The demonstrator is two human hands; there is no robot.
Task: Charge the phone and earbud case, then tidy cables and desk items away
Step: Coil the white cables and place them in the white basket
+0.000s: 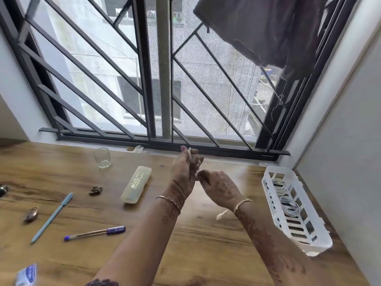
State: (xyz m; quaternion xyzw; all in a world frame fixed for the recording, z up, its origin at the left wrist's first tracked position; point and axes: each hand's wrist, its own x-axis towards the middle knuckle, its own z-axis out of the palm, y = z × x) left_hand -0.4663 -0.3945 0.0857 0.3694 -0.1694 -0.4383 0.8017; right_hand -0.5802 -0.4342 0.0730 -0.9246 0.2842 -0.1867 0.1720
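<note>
The tidying half looks under way, not finished: two coiled cables (288, 204) already lie in the white slotted basket (268, 183) at the right edge of the wooden desk (195, 254), while neither phone nor earbud case is in view, so whether the charging is done cannot be told. Above the middle of the desk, near the window sill, the left hand (185, 168) is raised with its fingers curled round a white cable (190, 155), which seems to be wound in loops about that hand. The right hand (219, 187), just beside it, pinches the same cable with fingertips closed, probably feeding the next turn. The visible strand runs nearly upright along the left fingers, leaning a little to the left at the top, so the loop's long axis is roughly vertical. The loose plug end (221, 215) shows below the right wrist, pointing down and left. Left to put away: the translucent pencil case (136, 186), the light-blue pen (52, 217), the purple-capped pen (94, 232), the glass tumbler (102, 157) and a hair claw (95, 190)
</note>
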